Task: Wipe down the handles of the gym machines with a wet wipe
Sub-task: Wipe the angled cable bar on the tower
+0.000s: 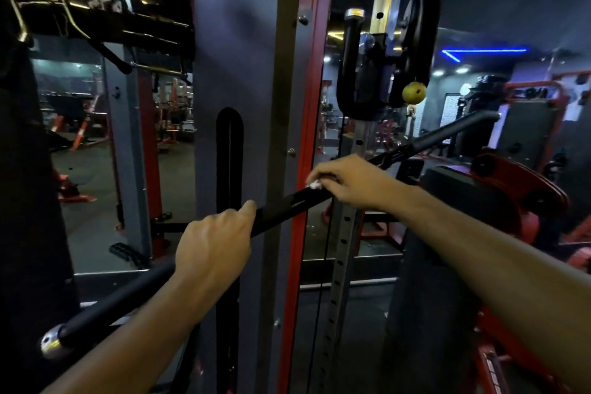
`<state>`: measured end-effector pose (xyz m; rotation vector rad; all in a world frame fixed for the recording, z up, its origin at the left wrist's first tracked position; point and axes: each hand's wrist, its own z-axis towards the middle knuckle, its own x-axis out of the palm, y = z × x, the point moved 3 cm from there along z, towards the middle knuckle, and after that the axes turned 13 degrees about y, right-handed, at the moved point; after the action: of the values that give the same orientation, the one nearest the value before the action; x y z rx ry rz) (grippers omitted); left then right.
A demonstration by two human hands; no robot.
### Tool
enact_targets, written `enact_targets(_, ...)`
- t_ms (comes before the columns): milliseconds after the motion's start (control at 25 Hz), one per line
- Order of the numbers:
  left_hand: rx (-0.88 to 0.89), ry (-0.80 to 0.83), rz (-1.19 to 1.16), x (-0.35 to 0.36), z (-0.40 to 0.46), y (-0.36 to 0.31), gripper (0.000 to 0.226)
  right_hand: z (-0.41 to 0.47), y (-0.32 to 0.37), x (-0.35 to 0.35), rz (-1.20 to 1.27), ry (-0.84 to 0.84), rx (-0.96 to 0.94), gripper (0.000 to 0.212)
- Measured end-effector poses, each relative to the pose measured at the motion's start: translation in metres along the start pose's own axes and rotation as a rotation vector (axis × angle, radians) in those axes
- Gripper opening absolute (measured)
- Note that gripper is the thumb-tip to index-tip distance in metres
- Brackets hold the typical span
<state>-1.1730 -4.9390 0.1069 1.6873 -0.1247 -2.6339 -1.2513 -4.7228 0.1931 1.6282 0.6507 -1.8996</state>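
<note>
Left hand point(212, 253) at 7 o'clock, fingers clenched round the long black metal pull-down bar point(287, 206), steadying it. Right hand point(348, 182) toward 2, fingers pinching the small white wet wipe point(315, 184) onto the bar's mid section. Wiping step underway; next, prob. slide the wipe along to the far black rubber grip point(460, 128).

Setting: commercial gym floor, dim, lit by coloured strips.

Evidence — red-and-grey cable machine frame point(307, 105) with perforated adjustment column point(343, 233); long black pull-down bar point(287, 206) with chrome end cap; pulley carriage point(383, 73) overhead; further red machines point(524, 189) across dark rubber flooring point(96, 227) — blue ceiling light strip point(483, 50).
</note>
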Motion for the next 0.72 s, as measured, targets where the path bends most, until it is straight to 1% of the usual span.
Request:
enact_targets(120,0.045,0.029,-0.025,0.002,0.000,0.004,0.027,0.003,0.023,0.018,0.010,0.018,-0.029,0.026)
enact_targets(240,0.057,0.061,-0.067,0.006,0.001,0.007,0.022,-0.016,0.016,0.021,-0.099,-0.087,-0.040,0.031)
enact_targets(280,0.062,0.069,-0.079,0.008,0.002,0.007,0.021,-0.024,0.003,0.019,-0.160,-0.119,0.011,0.034)
enact_targets(360,0.069,0.082,-0.087,0.011,0.003,0.004,0.019,-0.039,-0.038,0.010,-0.292,-0.177,0.200,0.039)
enact_targets(440,0.071,0.068,-0.080,0.013,0.003,0.001,0.018,-0.050,-0.071,0.004,-0.375,-0.261,0.371,0.045)
enact_targets(480,0.071,0.056,-0.080,0.013,0.002,0.000,0.019,-0.052,-0.077,0.005,-0.386,-0.294,0.419,0.047)
enact_targets(600,0.074,0.060,-0.080,0.014,0.003,-0.001,0.018,-0.042,-0.074,0.023,-0.327,-0.375,0.474,0.047)
enact_targets(720,0.075,0.094,-0.106,0.018,0.000,0.000,0.019,-0.036,-0.052,0.039,-0.282,-0.486,0.459,0.038)
